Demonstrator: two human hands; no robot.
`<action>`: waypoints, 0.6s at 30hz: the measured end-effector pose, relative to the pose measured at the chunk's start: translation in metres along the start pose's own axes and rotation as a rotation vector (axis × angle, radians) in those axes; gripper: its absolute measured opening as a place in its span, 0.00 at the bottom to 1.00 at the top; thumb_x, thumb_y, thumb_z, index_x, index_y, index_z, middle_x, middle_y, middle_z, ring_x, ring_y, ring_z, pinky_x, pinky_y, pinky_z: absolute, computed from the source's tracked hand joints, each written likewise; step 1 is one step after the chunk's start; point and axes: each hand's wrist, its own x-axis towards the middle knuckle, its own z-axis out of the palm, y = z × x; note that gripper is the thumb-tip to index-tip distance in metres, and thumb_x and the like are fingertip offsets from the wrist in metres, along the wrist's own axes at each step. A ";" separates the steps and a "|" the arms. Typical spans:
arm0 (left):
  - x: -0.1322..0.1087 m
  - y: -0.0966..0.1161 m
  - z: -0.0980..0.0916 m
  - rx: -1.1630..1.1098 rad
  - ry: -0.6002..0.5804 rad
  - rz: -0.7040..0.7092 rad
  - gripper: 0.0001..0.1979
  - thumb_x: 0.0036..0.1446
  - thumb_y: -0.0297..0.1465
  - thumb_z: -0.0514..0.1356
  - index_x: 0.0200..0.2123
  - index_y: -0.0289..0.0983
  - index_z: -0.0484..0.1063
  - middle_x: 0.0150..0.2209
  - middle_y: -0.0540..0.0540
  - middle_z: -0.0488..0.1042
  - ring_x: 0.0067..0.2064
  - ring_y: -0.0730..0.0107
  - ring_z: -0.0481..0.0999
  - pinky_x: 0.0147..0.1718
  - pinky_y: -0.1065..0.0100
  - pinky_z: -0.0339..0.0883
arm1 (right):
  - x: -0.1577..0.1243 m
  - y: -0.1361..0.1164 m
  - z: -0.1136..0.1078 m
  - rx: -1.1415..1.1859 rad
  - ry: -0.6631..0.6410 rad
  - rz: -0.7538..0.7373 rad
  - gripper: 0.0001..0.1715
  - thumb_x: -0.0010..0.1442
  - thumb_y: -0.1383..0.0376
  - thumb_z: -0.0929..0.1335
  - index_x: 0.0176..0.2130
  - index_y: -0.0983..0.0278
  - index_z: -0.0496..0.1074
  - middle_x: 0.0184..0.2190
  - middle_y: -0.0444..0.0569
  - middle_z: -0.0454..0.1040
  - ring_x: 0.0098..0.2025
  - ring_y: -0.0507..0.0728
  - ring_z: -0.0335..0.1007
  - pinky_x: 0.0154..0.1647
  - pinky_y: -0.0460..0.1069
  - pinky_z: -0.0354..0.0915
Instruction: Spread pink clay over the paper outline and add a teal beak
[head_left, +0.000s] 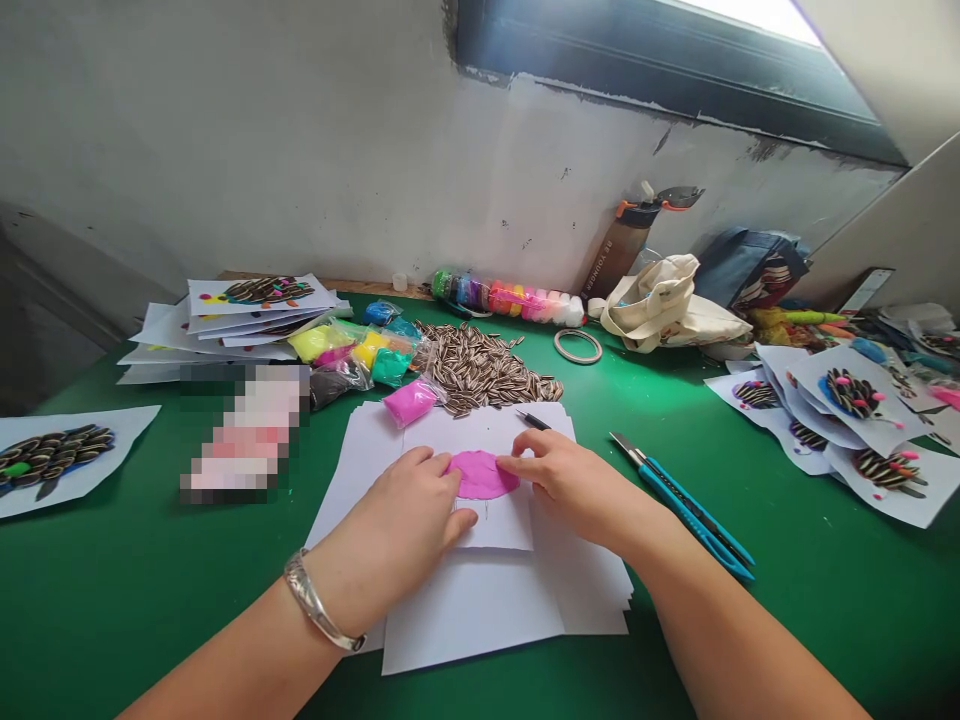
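A flat oval of pink modelling clay [484,475] lies on a small white sheet [495,530], with a few pencil lines showing below it. My left hand [401,505] rests at the clay's left edge, fingertips touching it and thumb held apart. From the right, my right hand [562,475] touches the opposite edge with its index fingertip. Both hands are open, neither gripping anything. Larger white sheets [472,610] are stacked underneath. Just beyond my right fingers lies a dark pen [532,420], and a bag of pink clay [410,402] sits at the stack's far edge.
Sunflower seeds [480,365] are heaped behind the paper, beside bagged coloured clay [352,345]. A blue utility knife [690,510] lies to the right. Seed-decorated pictures [847,395] lie far right, others [262,295] left. A tape roll [577,346], cloth bag [667,305] and bottle [622,245] stand behind.
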 end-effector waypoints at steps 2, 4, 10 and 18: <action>0.001 -0.001 0.000 0.009 0.002 0.004 0.13 0.65 0.35 0.55 0.40 0.33 0.74 0.39 0.39 0.74 0.48 0.51 0.68 0.48 0.54 0.64 | -0.001 -0.001 -0.003 -0.015 -0.026 0.018 0.27 0.56 0.80 0.61 0.45 0.56 0.76 0.44 0.49 0.72 0.44 0.55 0.68 0.42 0.48 0.65; 0.001 -0.001 0.000 0.014 0.005 0.006 0.13 0.65 0.36 0.55 0.39 0.33 0.74 0.39 0.39 0.74 0.48 0.51 0.68 0.48 0.53 0.64 | -0.002 -0.002 -0.005 -0.027 -0.048 0.035 0.27 0.56 0.80 0.60 0.44 0.58 0.77 0.44 0.49 0.72 0.44 0.56 0.68 0.42 0.49 0.65; 0.000 0.002 -0.002 -0.004 0.000 -0.008 0.12 0.65 0.35 0.56 0.38 0.33 0.74 0.40 0.39 0.74 0.48 0.51 0.69 0.47 0.54 0.65 | -0.008 0.001 -0.007 0.063 -0.039 0.017 0.32 0.56 0.81 0.59 0.51 0.55 0.74 0.47 0.49 0.72 0.46 0.57 0.68 0.45 0.50 0.65; -0.001 0.002 -0.002 0.004 -0.014 -0.008 0.12 0.64 0.35 0.56 0.40 0.32 0.74 0.40 0.38 0.74 0.49 0.51 0.68 0.49 0.53 0.64 | -0.007 -0.010 -0.008 -0.010 -0.087 0.029 0.29 0.57 0.79 0.60 0.49 0.56 0.75 0.47 0.51 0.71 0.43 0.57 0.67 0.41 0.50 0.64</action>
